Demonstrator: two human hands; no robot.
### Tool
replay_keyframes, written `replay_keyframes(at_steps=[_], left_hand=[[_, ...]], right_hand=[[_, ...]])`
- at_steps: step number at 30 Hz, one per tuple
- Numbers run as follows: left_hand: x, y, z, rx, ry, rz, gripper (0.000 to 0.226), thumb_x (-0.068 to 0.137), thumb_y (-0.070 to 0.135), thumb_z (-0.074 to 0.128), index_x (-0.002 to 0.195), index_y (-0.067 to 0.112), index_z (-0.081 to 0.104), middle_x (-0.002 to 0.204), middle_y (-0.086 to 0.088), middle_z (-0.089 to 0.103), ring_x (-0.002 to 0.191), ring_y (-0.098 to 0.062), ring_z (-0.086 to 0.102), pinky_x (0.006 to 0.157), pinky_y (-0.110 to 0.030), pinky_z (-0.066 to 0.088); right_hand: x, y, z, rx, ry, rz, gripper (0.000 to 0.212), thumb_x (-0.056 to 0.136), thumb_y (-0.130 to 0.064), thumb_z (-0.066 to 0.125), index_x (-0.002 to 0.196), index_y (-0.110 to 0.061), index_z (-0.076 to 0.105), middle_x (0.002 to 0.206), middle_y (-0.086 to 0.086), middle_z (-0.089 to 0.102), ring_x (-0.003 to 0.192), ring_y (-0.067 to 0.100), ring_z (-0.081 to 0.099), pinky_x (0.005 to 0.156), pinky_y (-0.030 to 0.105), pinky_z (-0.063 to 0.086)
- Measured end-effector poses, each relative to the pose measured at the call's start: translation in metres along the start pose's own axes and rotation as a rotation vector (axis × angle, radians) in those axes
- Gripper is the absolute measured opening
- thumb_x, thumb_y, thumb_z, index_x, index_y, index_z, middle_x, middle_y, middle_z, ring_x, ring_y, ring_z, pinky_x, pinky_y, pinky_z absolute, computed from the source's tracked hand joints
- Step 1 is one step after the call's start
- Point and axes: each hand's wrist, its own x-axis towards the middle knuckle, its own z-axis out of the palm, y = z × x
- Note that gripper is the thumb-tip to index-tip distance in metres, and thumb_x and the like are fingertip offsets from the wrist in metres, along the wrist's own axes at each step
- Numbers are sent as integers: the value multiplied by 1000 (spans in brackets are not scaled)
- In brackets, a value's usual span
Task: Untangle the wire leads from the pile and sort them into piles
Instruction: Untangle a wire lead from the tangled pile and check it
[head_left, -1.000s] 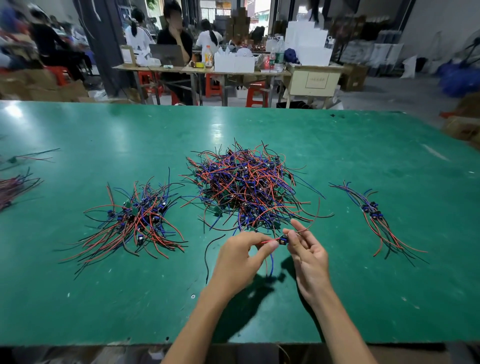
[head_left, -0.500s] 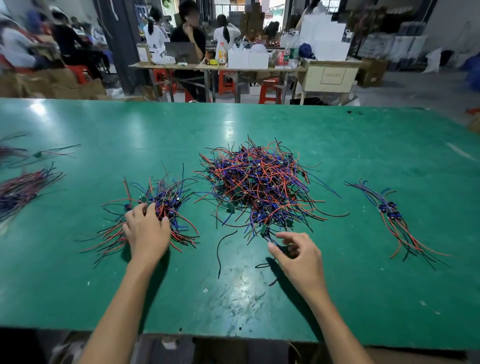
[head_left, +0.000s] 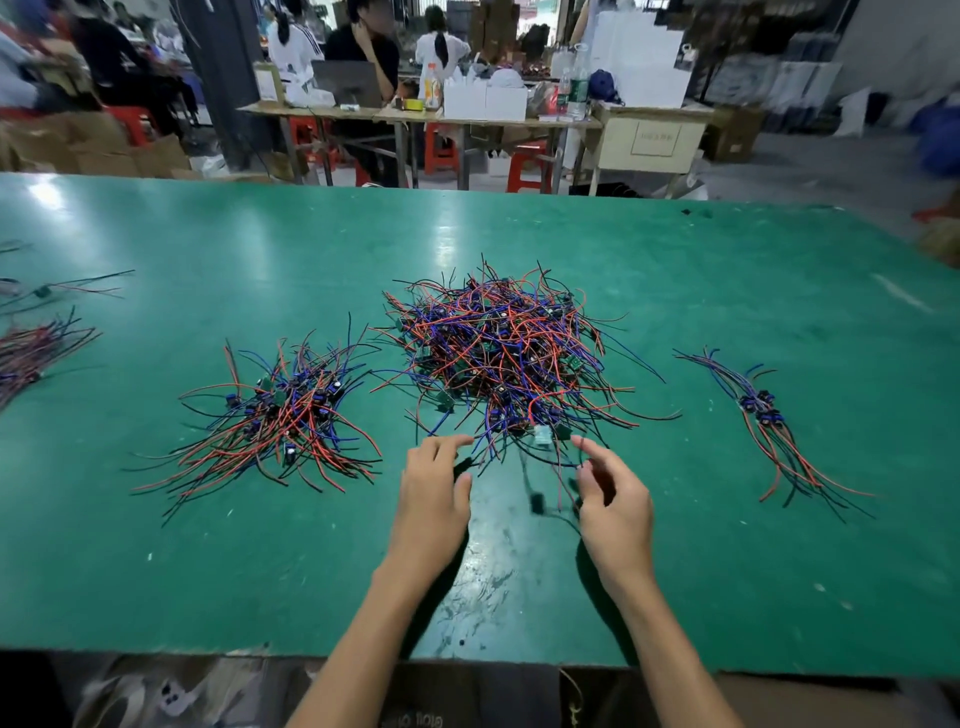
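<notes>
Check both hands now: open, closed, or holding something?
Left hand: open, holding nothing visible.
Right hand: fingers loosely curled; motion blur hides any grip on a wire.

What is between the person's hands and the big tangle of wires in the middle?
Nothing visible. Left hand and right hand hover at the near edge of the central pile, with only bare green table and stray wire ends between.

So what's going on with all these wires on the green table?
A person is sorting wire leads by hand. Both hands, left hand and right hand, reach toward the near edge of the big tangled pile in the middle. Sorted piles lie beside it: a larger left pile and a small right bundle. Neither hand clearly holds a wire.
</notes>
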Motion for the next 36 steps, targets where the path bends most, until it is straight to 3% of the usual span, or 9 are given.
replay_keyframes(at_steps=[3, 7, 13, 16, 23, 27, 29, 32, 36], left_hand=[[-4, 7, 3, -115, 63, -49, 36, 94, -5, 57, 125, 15, 60, 114, -1, 57, 106, -17, 54, 98, -33, 45], [-9, 16, 5, -150, 116, -94, 32, 93, -10, 56, 116, 11, 64, 105, -3, 60, 100, -20, 60, 92, -37, 50], [-14, 19, 8, 202, 185, -191, 14, 100, 22, 59, 108, 14, 66, 106, -3, 58, 101, -20, 46, 84, -29, 38], [-14, 19, 8, 492, 146, -226, 23, 104, 38, 45, 111, 24, 62, 109, 3, 58, 102, -19, 47, 84, -31, 33], [-15, 22, 10, 572, 124, -239, 21, 107, 34, 38, 109, 25, 57, 104, 5, 59, 94, -19, 50, 81, -32, 34], [-17, 27, 7, 136, 171, -242, 10, 106, 29, 44, 99, 24, 51, 70, 6, 63, 67, -21, 58, 66, -37, 41], [-18, 34, 9, -237, 161, -251, 5, 103, 24, 53, 101, 25, 57, 68, 6, 65, 68, -18, 64, 62, -33, 49], [-17, 47, 14, -571, 148, -271, 11, 98, 20, 64, 105, 28, 66, 75, 3, 73, 65, -12, 68, 61, -26, 57], [-16, 61, 21, -794, 70, -289, 15, 92, 18, 74, 105, 25, 69, 82, 2, 78, 70, -16, 73, 72, -30, 58]], right_hand=[[2, 6, -2, 38, 1, 4, 36, 101, -4, 56, 110, -34, 73, 96, -9, 68, 73, 0, 54, 70, 25, 44], [3, 9, 2, 83, -9, 51, 21, 100, -13, 60, 107, -26, 75, 101, -2, 72, 92, 27, 68, 89, 53, 55], [1, 5, 1, 88, -78, 47, 23, 98, -22, 63, 101, -40, 76, 85, -12, 76, 80, 12, 70, 80, 40, 58], [0, 3, 1, 72, -94, 54, 18, 99, -21, 63, 105, -29, 78, 90, -12, 77, 83, 18, 72, 83, 45, 60], [-4, -3, 1, -8, 108, 38, 3, 89, -21, 76, 90, -23, 79, 71, -10, 75, 69, 11, 73, 79, 40, 61], [-7, -8, -2, -41, 205, -40, 8, 86, -23, 80, 82, -29, 77, 72, -17, 73, 69, 0, 69, 76, 24, 57], [-9, -11, -2, -40, 237, -89, 11, 86, -25, 80, 80, -30, 73, 73, -20, 71, 69, -3, 67, 70, 11, 50], [-13, -15, -3, 6, 259, -137, 10, 87, -33, 74, 80, -29, 68, 75, -17, 71, 68, 4, 67, 65, 12, 47], [-16, -19, -5, 112, -13, -160, 8, 87, -31, 74, 79, -28, 71, 74, -9, 72, 64, 8, 66, 62, 17, 50]])
